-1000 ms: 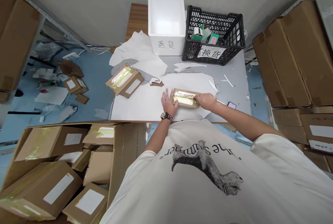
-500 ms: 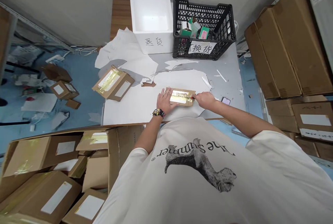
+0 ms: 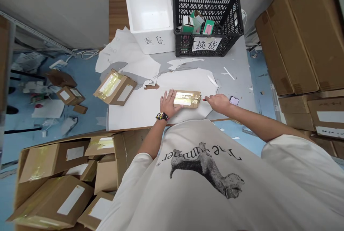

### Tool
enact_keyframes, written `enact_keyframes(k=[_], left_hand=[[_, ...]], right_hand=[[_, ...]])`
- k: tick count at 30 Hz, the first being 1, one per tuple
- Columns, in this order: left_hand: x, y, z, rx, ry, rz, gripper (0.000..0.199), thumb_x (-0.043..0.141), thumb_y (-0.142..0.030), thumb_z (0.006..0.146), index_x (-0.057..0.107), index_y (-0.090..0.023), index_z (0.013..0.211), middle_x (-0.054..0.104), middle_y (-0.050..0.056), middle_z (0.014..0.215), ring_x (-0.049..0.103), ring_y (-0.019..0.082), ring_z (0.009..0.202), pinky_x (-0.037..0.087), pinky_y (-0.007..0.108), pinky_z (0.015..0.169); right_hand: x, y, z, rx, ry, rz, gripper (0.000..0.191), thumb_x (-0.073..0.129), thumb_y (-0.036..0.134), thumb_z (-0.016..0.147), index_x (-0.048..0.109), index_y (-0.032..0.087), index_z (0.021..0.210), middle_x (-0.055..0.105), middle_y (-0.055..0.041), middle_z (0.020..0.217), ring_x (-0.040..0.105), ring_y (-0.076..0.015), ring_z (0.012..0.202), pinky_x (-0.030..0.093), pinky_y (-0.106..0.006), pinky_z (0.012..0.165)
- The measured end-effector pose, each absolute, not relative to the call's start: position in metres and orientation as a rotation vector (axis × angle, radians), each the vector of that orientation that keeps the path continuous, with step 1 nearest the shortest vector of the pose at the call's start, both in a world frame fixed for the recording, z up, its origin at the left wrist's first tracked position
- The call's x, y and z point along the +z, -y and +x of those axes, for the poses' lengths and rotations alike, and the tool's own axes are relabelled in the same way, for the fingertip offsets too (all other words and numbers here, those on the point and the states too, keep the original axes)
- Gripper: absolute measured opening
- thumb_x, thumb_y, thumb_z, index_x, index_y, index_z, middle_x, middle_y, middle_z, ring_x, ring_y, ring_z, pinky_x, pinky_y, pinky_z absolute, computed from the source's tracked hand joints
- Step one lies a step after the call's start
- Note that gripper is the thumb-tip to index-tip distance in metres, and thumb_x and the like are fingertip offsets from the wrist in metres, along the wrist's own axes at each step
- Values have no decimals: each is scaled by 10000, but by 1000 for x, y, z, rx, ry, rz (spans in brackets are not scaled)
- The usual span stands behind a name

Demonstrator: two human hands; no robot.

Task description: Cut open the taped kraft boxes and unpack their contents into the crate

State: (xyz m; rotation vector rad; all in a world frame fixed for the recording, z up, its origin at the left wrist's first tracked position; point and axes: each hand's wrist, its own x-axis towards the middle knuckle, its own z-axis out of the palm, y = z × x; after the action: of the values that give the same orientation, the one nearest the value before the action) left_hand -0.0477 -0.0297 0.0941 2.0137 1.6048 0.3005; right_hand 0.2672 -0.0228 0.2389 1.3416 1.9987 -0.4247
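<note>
On the table, a gold-taped cardboard parcel lies on white paper near the front edge. The left hand presses flat on it, ungripped; the right hand curls just beyond, its grip unclear. Uneven pressure could skid the parcel on the paper.

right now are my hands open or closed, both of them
left hand: open, pressed flat on the cardboard parcel
right hand: curled beside the parcel, cannot tell if it holds anything
</note>
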Motion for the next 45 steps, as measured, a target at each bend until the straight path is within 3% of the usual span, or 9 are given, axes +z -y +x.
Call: enact_keyframes(k=[19,24,28,32,38,42,45], left_hand=[[91,26,-46,313,-1614,2018,1100,812,-728,938,407,-302,1868,348,115,1929,170,469,1821,179,664,1455],[86,28,-46,378,-1593,2011,1086,806,-725,947,414,-296,1866,333,117,1934,163,479,1819,144,687,1454],[84,28,-43,442,-1573,2006,1047,810,-737,942,472,-312,1838,340,125,1932,132,485,1824,80,711,1453],[86,27,-41,487,-1544,2021,951,803,-716,956,547,-338,1791,349,118,1931,127,491,1825,24,739,1445],[90,32,-45,484,-1519,2067,794,785,-632,1005,632,-302,1711,499,158,1842,313,478,1762,-10,715,1463],[97,31,-46,442,-1508,2133,711,791,-573,1014,674,-289,1656,585,181,1759,436,474,1678,5,738,1465],[102,30,-45,391,-1467,2226,642,766,-508,1042,678,-298,1642,635,171,1706,476,452,1653,46,761,1460]], right_hand=[[243,42,270,-376,-1990,1470,505,482,33,1052,715,147,1485,822,-250,1313,803,-345,1238,518,-395,955],[249,57,293,-340,-1787,1511,447,496,36,1058,767,127,1400,815,-268,1349,799,-367,1272,547,-403,952],[250,75,316,-349,-1787,1656,490,478,159,1138,687,224,1576,829,-217,1349,816,-346,1216,562,-398,947],[235,79,317,-411,-1761,1812,461,457,309,1189,674,285,1595,842,-181,1340,820,-343,1192,575,-384,912],[197,68,296,-655,-1849,2102,501,510,363,1171,641,272,1647,835,-131,1426,801,-308,1241,598,-335,941],[164,56,269,-881,-1982,2317,528,511,353,1150,640,205,1640,866,-111,1324,813,-261,1103,620,-321,959],[139,41,250,-954,-1989,2523,534,621,375,1082,693,221,1588,873,-99,1262,807,-292,1099,631,-382,1001]])
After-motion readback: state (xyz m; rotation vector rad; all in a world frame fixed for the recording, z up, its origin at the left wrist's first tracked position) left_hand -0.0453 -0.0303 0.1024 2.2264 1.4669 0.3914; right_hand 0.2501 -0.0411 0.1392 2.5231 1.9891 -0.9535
